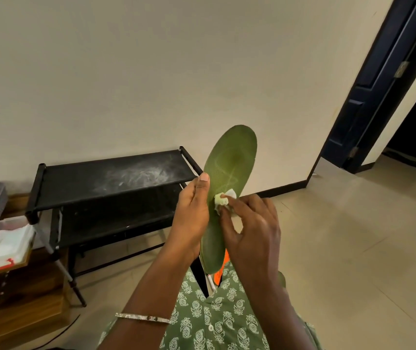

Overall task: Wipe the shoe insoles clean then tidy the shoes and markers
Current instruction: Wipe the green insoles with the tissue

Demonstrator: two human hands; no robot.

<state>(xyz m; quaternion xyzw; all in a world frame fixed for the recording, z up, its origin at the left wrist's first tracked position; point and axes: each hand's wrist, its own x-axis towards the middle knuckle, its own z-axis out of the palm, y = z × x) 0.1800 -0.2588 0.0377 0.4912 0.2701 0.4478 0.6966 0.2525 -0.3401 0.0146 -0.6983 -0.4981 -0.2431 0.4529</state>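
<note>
The left hand (191, 210) grips the green insole (234, 157) by its left edge, thumb laid flat along the front and the fingers curled behind, so the insole stands nearly upright in front of the person's chest, toe end up. The right hand (252, 231) pinches a small crumpled white wipe (220, 199) between thumb and forefinger and presses it against the insole's middle, just beside the left thumb. Behind the hands a black shoe rack (116, 178) stands against the wall, its top shelf streaked with pale dust, and to its left sits a clear plastic tub (4, 238) holding white sheets.
</note>
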